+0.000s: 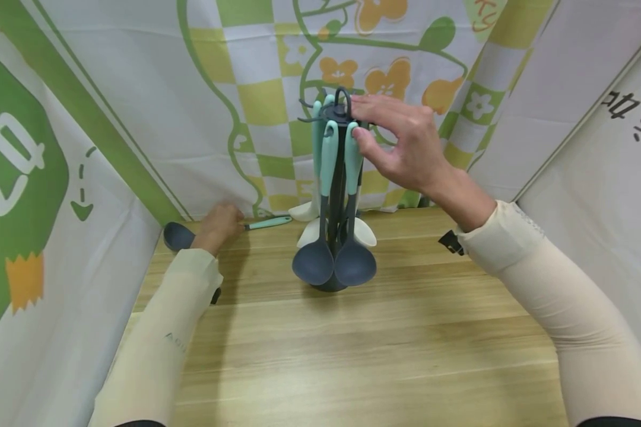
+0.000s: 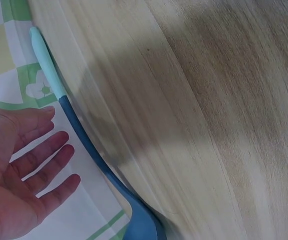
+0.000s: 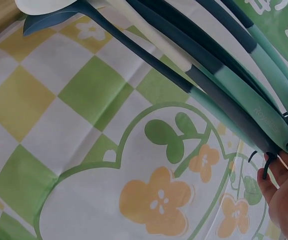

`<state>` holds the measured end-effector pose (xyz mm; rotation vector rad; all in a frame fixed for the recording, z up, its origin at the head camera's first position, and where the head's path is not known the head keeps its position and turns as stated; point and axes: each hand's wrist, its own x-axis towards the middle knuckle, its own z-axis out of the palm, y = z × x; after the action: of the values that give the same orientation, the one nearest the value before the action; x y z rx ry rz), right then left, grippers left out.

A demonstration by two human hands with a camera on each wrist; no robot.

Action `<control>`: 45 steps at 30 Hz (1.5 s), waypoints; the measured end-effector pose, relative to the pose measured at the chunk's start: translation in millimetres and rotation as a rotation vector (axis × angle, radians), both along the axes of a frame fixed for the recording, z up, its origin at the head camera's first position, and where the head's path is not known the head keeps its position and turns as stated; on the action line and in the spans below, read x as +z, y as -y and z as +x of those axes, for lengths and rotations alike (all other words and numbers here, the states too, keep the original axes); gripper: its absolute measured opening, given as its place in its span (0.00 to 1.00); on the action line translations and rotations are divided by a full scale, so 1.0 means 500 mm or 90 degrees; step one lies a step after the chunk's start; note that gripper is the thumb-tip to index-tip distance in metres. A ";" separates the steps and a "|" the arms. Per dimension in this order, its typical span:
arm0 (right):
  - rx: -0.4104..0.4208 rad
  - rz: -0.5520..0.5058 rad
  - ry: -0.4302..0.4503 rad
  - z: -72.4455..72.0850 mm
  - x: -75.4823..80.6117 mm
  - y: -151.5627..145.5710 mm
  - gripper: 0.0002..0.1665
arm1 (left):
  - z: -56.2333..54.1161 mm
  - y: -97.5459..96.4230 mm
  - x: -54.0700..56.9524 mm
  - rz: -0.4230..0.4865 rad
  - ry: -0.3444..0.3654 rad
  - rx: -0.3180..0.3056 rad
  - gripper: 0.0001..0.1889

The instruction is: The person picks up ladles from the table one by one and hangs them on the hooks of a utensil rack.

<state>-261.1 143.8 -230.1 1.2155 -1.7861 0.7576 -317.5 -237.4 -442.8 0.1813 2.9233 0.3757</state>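
A dark utensil stand (image 1: pixel 335 112) stands upright on the table, with mint-handled utensils hung around it. Two dark ladles (image 1: pixel 312 263) face the front. My right hand (image 1: pixel 406 139) holds the stand's top, thumb against one mint handle (image 1: pixel 353 151) and fingers behind by the hooks (image 3: pixel 269 162). At the back left, a loose ladle (image 1: pixel 178 236) lies along the curtain's foot, its mint handle (image 2: pixel 47 62) pointing right. My left hand (image 2: pixel 21 172) is beside its dark shaft, fingers spread with nothing between them; in the head view that hand overlaps the shaft's middle.
Behind the stand hangs a patterned curtain (image 1: pixel 267 112) that reaches the wooden table (image 1: pixel 384 356). White fabric walls (image 1: pixel 598 154) close in both sides. A black clip (image 1: pixel 451 242) is near my right cuff. Pale utensil heads (image 1: pixel 364 232) hang low behind the ladles.
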 end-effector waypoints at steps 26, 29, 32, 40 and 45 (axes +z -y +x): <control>0.014 -0.033 0.013 -0.002 -0.008 0.004 0.20 | -0.015 -0.005 -0.058 -0.028 -0.050 -0.012 0.12; 0.016 -0.035 0.012 -0.001 -0.008 0.004 0.20 | -0.016 -0.008 -0.063 -0.033 -0.061 -0.007 0.12; 0.020 -0.035 0.012 -0.001 -0.008 0.005 0.20 | -0.017 -0.010 -0.067 -0.045 -0.068 -0.004 0.12; 0.024 -0.042 0.010 -0.001 -0.008 0.006 0.20 | -0.026 -0.010 -0.079 -0.075 -0.060 -0.010 0.14; 0.031 -0.045 0.012 -0.002 -0.008 0.005 0.20 | -0.027 -0.008 -0.084 -0.081 -0.061 -0.015 0.13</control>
<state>-262.1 141.1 -234.2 1.2115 -1.7356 0.8562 -330.8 -233.6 -484.8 0.2198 3.0247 0.1804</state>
